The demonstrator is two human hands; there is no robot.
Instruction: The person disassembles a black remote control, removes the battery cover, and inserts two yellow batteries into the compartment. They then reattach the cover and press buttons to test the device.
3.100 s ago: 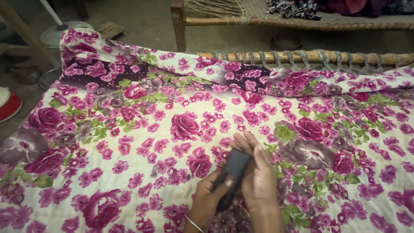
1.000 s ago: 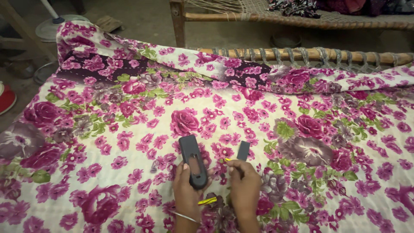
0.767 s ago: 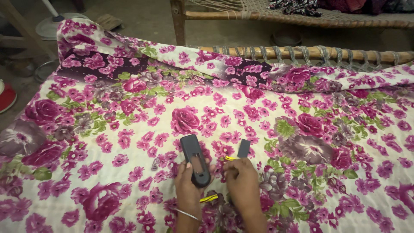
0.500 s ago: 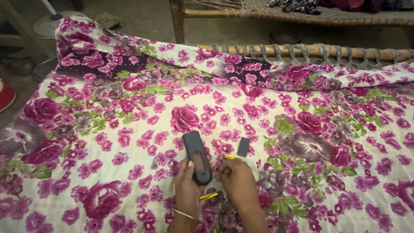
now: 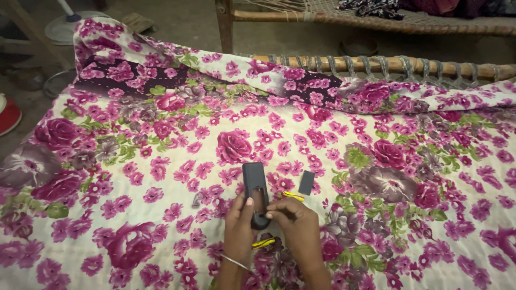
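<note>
My left hand [image 5: 239, 228] grips the dark remote [image 5: 256, 194], back up, low in the frame's centre on the bed [image 5: 161, 161]. My right hand [image 5: 298, 223] has moved from the cover [image 5: 307, 182] to pinch inside the open compartment.

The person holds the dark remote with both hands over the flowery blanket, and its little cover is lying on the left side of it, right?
Not quite. The head view shows the small dark cover lying on the blanket to the right of the remote, not the left. The rest is right: the left hand and the right hand both hold the remote.
</note>
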